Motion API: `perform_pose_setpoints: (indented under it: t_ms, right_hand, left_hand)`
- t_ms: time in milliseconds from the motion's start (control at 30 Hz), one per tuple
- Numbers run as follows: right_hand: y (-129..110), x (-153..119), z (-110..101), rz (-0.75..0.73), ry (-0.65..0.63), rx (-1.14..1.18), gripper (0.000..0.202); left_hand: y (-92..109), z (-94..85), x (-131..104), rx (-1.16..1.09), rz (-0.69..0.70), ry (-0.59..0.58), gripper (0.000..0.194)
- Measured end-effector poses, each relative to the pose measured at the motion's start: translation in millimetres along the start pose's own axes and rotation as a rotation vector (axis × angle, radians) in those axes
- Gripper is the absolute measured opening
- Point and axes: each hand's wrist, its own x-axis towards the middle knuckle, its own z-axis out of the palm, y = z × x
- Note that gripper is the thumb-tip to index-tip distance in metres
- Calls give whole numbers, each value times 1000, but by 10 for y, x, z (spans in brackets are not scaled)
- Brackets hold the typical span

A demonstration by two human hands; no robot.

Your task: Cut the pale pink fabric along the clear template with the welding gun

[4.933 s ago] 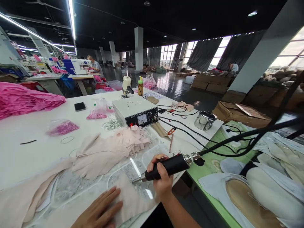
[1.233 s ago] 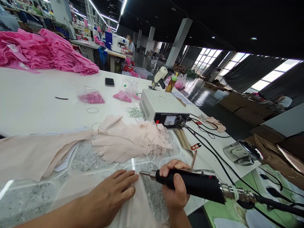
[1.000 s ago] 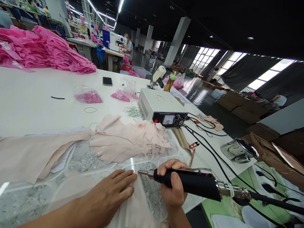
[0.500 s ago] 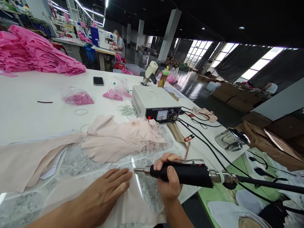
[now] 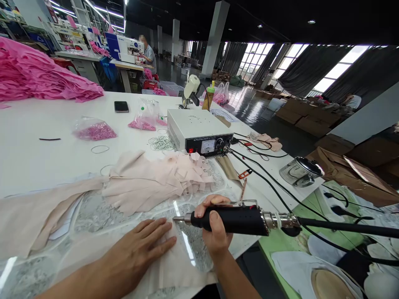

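My left hand (image 5: pixel 137 251) lies flat, fingers stretched out, on a sheer pale pink fabric piece (image 5: pixel 183 270) spread over a clear template with a marbled grey surface below. Wrapped around the black body of a handheld ultrasonic cutter (image 5: pixel 233 220) is my right hand (image 5: pixel 216 228). The cutter is almost level, and its metal tip points left, right beside my left fingertips at the fabric's upper edge. Whether the tip touches the cloth, I cannot tell. Just beyond lies a heap of cut pale pink fabric pieces (image 5: pixel 158 178).
A white control box (image 5: pixel 199 128) stands behind the heap, its black cables (image 5: pixel 264 182) running right to the cutter. Around it are bags of small pink pieces (image 5: pixel 96 131), a phone (image 5: pixel 121 106), orange snips (image 5: pixel 245 174) and a glass mug (image 5: pixel 301 172). Pink fabric (image 5: pixel 46 79) is piled far left.
The view has shifted slightly, moving the table things left. The cutter's tip stays near my left fingertips along the fabric edge. My left thumb is spread a little wider.
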Motion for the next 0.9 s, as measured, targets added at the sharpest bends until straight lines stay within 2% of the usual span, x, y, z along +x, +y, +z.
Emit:
perform_pose_setpoints:
  t_ms: [267, 733, 900]
  right_hand:
    - [-18, 0, -4, 5, -29, 19, 11]
    - [-109, 17, 3, -42, 38, 141, 10]
    - [-176, -16, -34, -18, 3, 168, 11]
  left_hand:
    - [-12, -91, 20, -32, 20, 2, 84]
    - [6, -65, 17, 5, 20, -91, 86]
    - [15, -93, 9, 54, 8, -114, 88]
